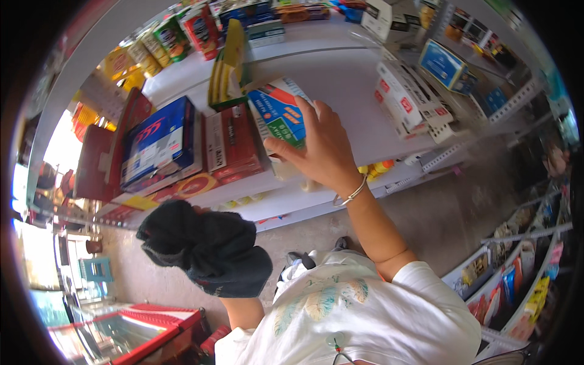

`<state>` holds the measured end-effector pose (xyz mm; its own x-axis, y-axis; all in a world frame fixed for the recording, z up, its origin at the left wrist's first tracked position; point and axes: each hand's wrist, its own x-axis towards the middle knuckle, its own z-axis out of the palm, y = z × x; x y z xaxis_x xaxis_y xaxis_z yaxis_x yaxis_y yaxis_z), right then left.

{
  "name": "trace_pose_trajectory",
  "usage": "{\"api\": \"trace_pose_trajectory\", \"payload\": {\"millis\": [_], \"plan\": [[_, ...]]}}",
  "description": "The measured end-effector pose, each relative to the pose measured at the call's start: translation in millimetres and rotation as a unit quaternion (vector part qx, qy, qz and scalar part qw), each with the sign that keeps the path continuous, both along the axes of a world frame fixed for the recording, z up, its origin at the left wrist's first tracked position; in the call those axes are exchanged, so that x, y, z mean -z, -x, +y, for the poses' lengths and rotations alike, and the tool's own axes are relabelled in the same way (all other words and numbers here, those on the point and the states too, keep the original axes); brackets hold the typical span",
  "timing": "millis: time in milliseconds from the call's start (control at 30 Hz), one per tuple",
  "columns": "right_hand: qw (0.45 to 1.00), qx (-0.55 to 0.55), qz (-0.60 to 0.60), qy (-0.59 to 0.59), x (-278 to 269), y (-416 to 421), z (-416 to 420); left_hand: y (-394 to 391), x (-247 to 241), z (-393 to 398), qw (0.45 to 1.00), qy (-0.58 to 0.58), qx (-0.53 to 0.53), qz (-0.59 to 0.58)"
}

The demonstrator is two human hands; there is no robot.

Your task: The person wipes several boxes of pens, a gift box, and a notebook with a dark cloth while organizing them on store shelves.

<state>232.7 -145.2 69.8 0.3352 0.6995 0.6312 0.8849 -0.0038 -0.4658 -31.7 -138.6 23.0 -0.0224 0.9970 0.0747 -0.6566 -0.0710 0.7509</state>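
On a white shelf, my right hand (319,146) has its thumb and fingers spread over a blue, white and green printed carton (276,109), gripping it across the top. A bangle circles that wrist. A bunched dark cloth (210,246) lies over my left hand and wrist, hiding nearly all of the hand; a bit of finger (200,210) shows at its upper edge. Left of the carton lie a dark red box (232,141) and a blue box (159,141). Yellow-green packs (228,73) stand behind.
White and red cartons (406,96) and a blue box (442,64) stand at the shelf's right. Canisters (200,29) line the back left. A red-framed glass-topped freezer (132,328) is at the lower left, a teal stool (96,269) above it. Racks of packaged goods (515,269) stand at the lower right.
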Motion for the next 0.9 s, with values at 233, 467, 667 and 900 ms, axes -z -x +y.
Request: {"api": "trace_pose_trajectory", "payload": {"millis": [233, 467, 667, 900], "plan": [[0.884, -0.227, 0.405, -0.060, 46, -23, -8, -4, 2, 8, 0.999, 0.020, 0.032, 0.009], [0.959, -0.121, 0.240, -0.094, 43, -12, -4, -9, 4, 13, 0.997, 0.014, 0.069, 0.028], [0.958, 0.256, -0.119, -0.055, 11, -110, -71, -5, 4, 15, 0.997, 0.012, 0.063, 0.031], [0.933, 0.316, -0.110, 0.134, -1, -207, -125, -15, 1, 9, 0.997, 0.007, 0.073, 0.034]]}}
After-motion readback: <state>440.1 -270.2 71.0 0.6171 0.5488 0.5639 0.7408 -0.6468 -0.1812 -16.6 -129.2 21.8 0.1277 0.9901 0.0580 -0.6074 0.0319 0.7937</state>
